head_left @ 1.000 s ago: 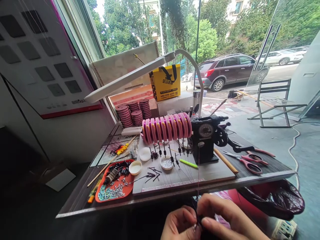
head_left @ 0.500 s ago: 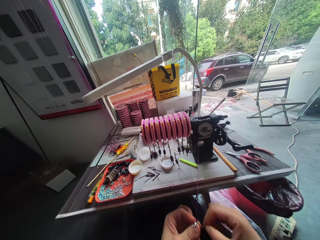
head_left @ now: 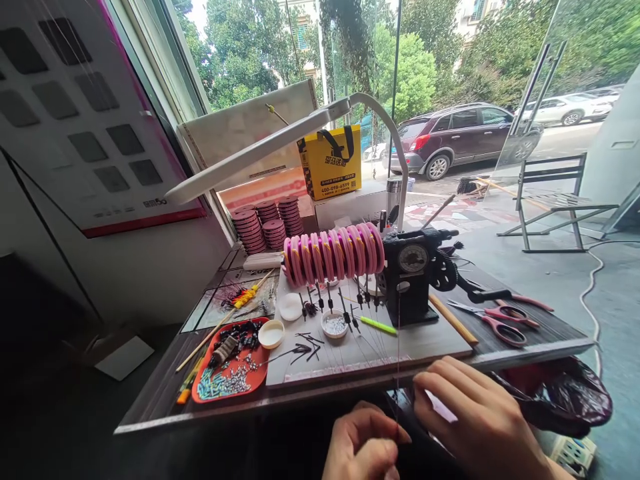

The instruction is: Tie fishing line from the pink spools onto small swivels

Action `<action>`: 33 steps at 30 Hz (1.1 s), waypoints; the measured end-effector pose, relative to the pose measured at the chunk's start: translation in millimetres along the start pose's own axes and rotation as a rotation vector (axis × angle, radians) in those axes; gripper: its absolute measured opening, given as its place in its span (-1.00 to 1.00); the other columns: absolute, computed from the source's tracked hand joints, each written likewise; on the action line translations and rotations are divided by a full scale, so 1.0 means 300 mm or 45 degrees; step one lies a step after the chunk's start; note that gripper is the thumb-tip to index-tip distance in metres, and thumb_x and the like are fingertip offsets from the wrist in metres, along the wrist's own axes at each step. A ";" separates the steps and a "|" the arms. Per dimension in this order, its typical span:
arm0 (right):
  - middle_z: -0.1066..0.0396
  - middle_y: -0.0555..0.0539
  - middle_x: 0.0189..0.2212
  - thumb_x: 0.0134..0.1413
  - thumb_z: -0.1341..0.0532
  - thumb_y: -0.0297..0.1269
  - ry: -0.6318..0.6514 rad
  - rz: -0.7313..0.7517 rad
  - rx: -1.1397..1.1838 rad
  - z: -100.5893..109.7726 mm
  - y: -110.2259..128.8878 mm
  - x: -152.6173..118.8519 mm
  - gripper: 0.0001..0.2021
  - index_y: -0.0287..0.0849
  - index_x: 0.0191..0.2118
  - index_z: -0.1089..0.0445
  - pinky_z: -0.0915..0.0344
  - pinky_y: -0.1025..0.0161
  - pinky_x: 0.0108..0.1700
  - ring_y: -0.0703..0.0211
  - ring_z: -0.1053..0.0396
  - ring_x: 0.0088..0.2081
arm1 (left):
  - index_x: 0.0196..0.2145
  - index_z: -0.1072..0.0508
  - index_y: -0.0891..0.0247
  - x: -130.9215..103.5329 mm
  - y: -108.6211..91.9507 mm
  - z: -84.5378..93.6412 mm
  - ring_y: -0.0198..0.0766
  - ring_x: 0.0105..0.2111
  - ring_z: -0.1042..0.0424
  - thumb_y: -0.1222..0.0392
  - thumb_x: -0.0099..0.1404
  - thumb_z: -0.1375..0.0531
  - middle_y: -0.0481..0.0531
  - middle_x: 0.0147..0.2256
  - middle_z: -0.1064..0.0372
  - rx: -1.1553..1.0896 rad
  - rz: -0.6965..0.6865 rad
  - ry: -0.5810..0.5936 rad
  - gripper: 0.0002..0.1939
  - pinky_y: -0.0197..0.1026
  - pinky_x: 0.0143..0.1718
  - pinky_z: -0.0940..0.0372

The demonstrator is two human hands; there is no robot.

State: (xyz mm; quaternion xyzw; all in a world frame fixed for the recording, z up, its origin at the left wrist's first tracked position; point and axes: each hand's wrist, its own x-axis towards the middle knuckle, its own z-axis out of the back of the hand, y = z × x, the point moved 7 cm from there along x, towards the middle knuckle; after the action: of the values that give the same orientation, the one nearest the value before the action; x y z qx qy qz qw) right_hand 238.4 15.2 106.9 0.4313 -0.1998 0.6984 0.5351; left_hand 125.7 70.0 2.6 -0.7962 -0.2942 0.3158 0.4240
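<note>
Below the table's front edge, my left hand (head_left: 367, 443) is closed around a thin dark line (head_left: 399, 360) that hangs down from the black winding machine (head_left: 411, 277). My right hand (head_left: 467, 410) is raised to the right of the line, its fingers curled and the fingertips close to it; whether it holds anything is hidden. Pink foam spools (head_left: 334, 253) sit in a row on the machine's shaft. Several black pieces on thin lines hang beneath them over the pale board (head_left: 370, 357).
A red tray (head_left: 265, 373) of small metal and black parts lies at the left. White dishes, a green pen (head_left: 379, 325) and black sticks are on the board. Scissors (head_left: 505, 327) rest at the right, above a black bag (head_left: 565, 400). A white lamp (head_left: 260, 150) arches overhead.
My right hand has moved up and slightly right, away from my left hand. My left hand has turned, and the small shiny piece at its fingertips no longer shows.
</note>
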 end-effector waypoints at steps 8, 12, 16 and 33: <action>-0.29 0.02 -0.62 0.11 -0.06 -0.56 -0.028 -0.019 0.023 -0.008 0.002 0.002 -0.77 -0.15 -0.49 -0.29 -0.12 0.28 -0.41 0.22 -0.24 -0.53 | -0.68 -0.51 0.36 0.024 -0.041 0.020 -0.44 -0.59 -0.12 -0.23 -0.17 -0.35 -0.08 -0.59 -0.18 0.341 -0.210 -0.094 -0.50 -0.32 -0.56 0.03; -0.27 0.02 -0.63 0.09 -0.08 -0.57 -0.026 0.006 0.026 -0.016 0.003 -0.003 -0.77 -0.17 -0.51 -0.29 -0.11 0.27 -0.40 0.22 -0.22 -0.54 | -0.63 -0.43 0.34 0.022 -0.003 0.004 -0.50 -0.75 -0.12 -0.25 -0.21 -0.36 -0.15 -0.70 -0.19 0.195 0.080 0.008 -0.48 -0.35 -0.68 0.08; -0.25 0.03 -0.64 0.09 -0.07 -0.57 0.005 0.007 0.068 -0.029 -0.001 -0.008 -0.76 -0.16 -0.52 -0.27 -0.11 0.28 -0.41 0.23 -0.20 -0.55 | -0.65 -0.37 0.34 0.008 -0.018 0.012 -0.50 -0.74 -0.24 -0.12 -0.25 -0.43 -0.11 -0.59 -0.29 -0.013 0.125 0.005 -0.52 -0.38 -0.69 -0.04; -0.45 -0.20 -0.27 0.02 -0.30 -0.25 0.371 0.244 0.215 -0.561 0.288 0.112 -0.64 -0.31 -0.07 -0.34 -0.35 0.11 -0.30 -0.01 -0.39 -0.26 | -0.68 -0.43 0.29 -0.168 -0.333 -0.008 -0.34 -0.53 -0.24 0.21 0.04 -0.29 -0.01 -0.52 -0.32 0.960 -0.423 -0.045 -0.79 -0.28 -0.46 -0.10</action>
State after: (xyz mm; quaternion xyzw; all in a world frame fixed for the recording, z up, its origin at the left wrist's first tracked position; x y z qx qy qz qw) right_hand 91.7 129.2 57.7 0.3479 -0.1011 0.8154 0.4514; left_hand 75.9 78.4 102.6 -0.5212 -0.2896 0.3424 0.7261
